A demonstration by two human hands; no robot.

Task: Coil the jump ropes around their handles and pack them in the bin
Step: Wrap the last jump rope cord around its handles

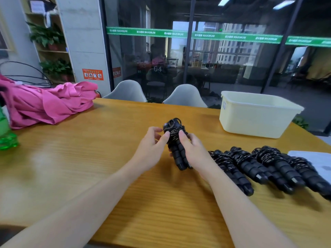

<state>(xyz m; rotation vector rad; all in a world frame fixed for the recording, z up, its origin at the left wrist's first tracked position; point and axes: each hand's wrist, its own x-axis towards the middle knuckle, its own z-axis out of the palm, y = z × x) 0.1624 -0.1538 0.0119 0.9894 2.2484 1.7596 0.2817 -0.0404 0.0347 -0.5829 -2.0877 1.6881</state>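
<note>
Coiled jump rope (176,140) held upright above the counter (111,149) between both hands, mid-frame.

Right hand (195,153) grips the paired black handles from the right side, fingers curled round them, thumb pressed on the rope windings near the top. Left hand (152,149) sits just left of the bundle, thumb tip touching the coil, other fingers loosely bent and apart from it; whether it pinches the rope I cannot tell. Row of coiled jump ropes (268,167) lies on the counter to the right, side by side, touching, slightly blurred. Cream bin (258,119) stands at the far right of the counter, well apart from the hands; interior not visible. Pink cloth (46,102) heaped far left; green bottle (7,136) at the left edge.
</note>
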